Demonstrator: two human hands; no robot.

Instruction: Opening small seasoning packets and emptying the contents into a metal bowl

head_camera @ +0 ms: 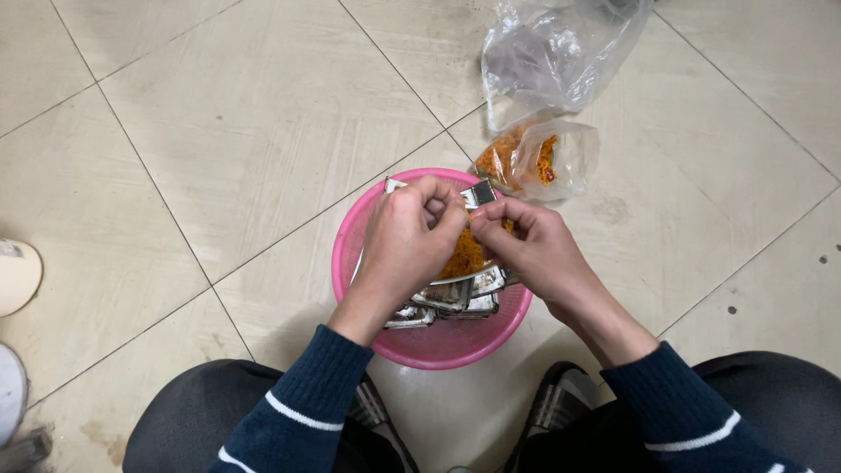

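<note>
At frame center, the left hand (410, 235) and right hand (530, 245) meet, both pinching one small silver packet (481, 194) between their fingertips, directly above a pink bowl (350, 238) of packets.

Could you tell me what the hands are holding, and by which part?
Both hands, left and right, pinch a small silver packet by its top edge.

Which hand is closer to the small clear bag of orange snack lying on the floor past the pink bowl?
Right. The right hand sits just below the snack bag, near its lower edge. The left hand is farther off to the side, over the pink bowl.
</note>
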